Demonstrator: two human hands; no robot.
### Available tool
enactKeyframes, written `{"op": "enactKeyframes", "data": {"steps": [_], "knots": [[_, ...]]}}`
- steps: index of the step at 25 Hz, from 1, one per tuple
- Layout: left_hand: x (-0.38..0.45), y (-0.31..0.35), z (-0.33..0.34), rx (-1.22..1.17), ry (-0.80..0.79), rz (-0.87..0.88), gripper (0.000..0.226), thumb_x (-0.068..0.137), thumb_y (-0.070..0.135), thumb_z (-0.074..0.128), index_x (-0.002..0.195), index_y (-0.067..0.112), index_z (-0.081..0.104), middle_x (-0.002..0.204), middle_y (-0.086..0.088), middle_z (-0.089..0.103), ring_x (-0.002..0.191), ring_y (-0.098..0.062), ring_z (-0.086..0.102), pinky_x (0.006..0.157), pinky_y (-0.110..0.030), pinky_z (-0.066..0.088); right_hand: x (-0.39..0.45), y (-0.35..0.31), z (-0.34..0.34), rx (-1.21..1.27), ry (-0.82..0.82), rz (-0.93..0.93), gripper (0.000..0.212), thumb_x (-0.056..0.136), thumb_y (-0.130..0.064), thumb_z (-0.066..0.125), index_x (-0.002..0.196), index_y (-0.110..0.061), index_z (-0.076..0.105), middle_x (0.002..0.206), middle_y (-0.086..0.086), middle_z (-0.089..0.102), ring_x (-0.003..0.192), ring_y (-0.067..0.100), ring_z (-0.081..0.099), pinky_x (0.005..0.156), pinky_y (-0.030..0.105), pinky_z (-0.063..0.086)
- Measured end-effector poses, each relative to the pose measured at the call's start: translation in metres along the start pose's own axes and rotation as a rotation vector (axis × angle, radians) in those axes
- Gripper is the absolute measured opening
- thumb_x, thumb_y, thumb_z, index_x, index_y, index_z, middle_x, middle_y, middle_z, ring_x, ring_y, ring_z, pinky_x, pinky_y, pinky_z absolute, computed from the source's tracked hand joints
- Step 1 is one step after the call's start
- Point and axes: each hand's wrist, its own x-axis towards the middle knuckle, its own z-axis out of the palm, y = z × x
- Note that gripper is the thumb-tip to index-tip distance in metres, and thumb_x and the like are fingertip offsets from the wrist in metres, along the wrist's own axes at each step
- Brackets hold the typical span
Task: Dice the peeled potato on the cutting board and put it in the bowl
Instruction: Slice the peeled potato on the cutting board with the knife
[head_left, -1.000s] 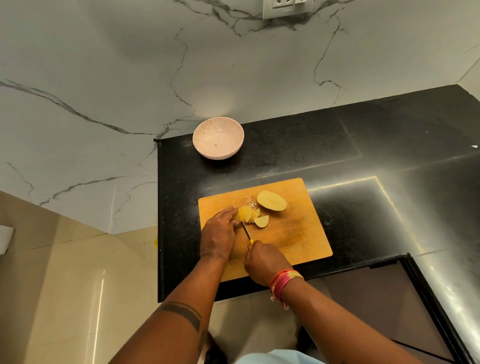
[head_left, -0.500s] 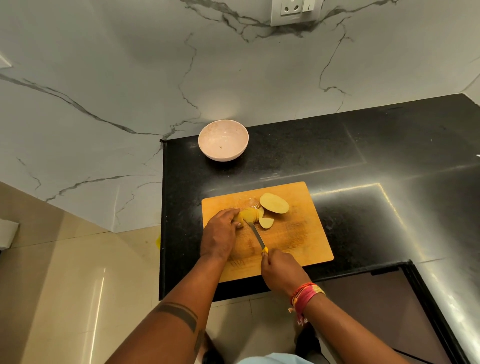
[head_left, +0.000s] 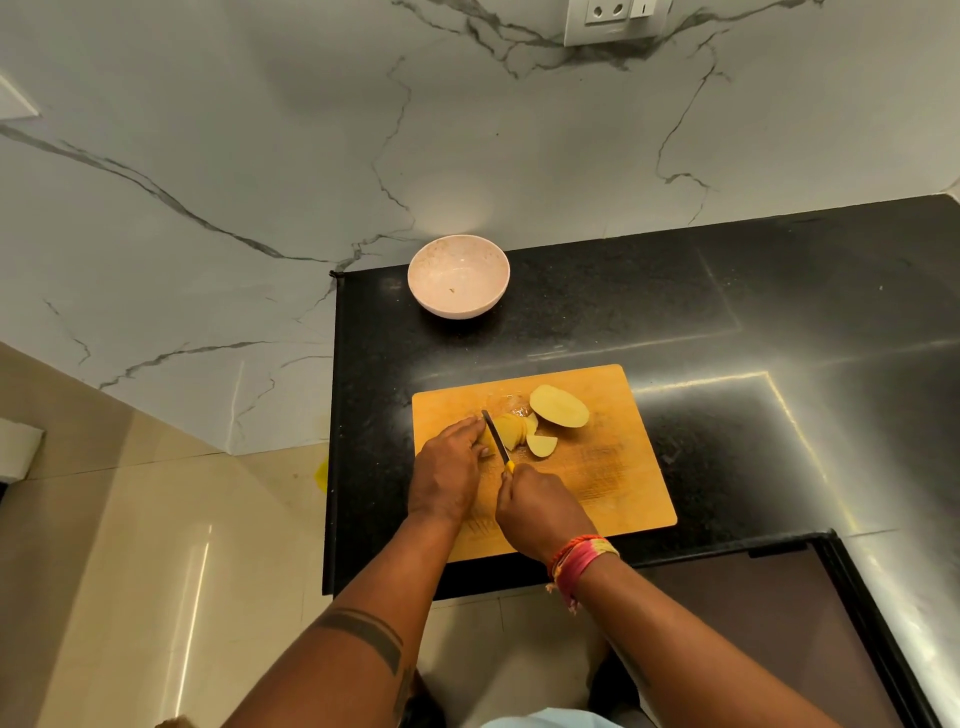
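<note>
A wooden cutting board lies on the black counter. On it sit a large potato half, cut face up, a smaller wedge, and a fan of thin slices. My left hand holds the uncut end of the sliced piece, mostly hiding it. My right hand grips a knife with a yellow handle; its dark blade stands on the potato right beside my left fingertips. A pale pink bowl with a tiny speck in it sits behind the board.
The black counter extends to the right. Its left edge drops to a tiled floor. A marble wall with a socket rises behind. A dark recessed panel lies at the front right.
The knife blade has moved left and up onto the potato next to my left fingers, and my right hand has shifted forward with it. The slices and the half stay put.
</note>
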Motion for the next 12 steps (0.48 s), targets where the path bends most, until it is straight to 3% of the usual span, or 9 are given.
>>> {"op": "enactKeyframes", "data": {"steps": [3, 8, 12], "knots": [[0.0, -0.002, 0.0, 0.025, -0.002, 0.023, 0.045, 0.097, 0.01, 0.062, 0.14, 0.017, 0.055, 0.145, 0.001, 0.055, 0.134, -0.01, 0.05, 0.11, -0.017, 0.031, 0.006, -0.008, -0.008, -0.025, -0.061, -0.009, 0.031, 0.106, -0.026, 0.036, 0.108, -0.006, 0.059, 0.108, 0.019, 0.068, 0.092, 0.031, 0.064, 0.069, 0.034, 0.042], [0.0, -0.005, 0.003, -0.01, -0.004, 0.038, 0.04, 0.099, 0.012, 0.06, 0.138, 0.02, 0.059, 0.143, -0.001, 0.057, 0.133, -0.013, 0.052, 0.11, -0.019, 0.032, 0.03, -0.03, -0.02, -0.125, -0.176, -0.081, 0.033, 0.105, -0.014, 0.038, 0.114, 0.002, 0.065, 0.115, 0.022, 0.067, 0.103, 0.038, 0.065, 0.085, 0.041, 0.052], [-0.002, -0.003, 0.006, -0.055, 0.015, -0.01, 0.04, 0.098, 0.01, 0.059, 0.138, 0.019, 0.059, 0.143, 0.0, 0.057, 0.133, -0.012, 0.051, 0.109, -0.017, 0.031, 0.03, -0.022, -0.012, -0.166, -0.184, -0.073, 0.033, 0.105, -0.017, 0.038, 0.117, 0.001, 0.063, 0.116, 0.022, 0.066, 0.105, 0.037, 0.064, 0.085, 0.04, 0.051]]}}
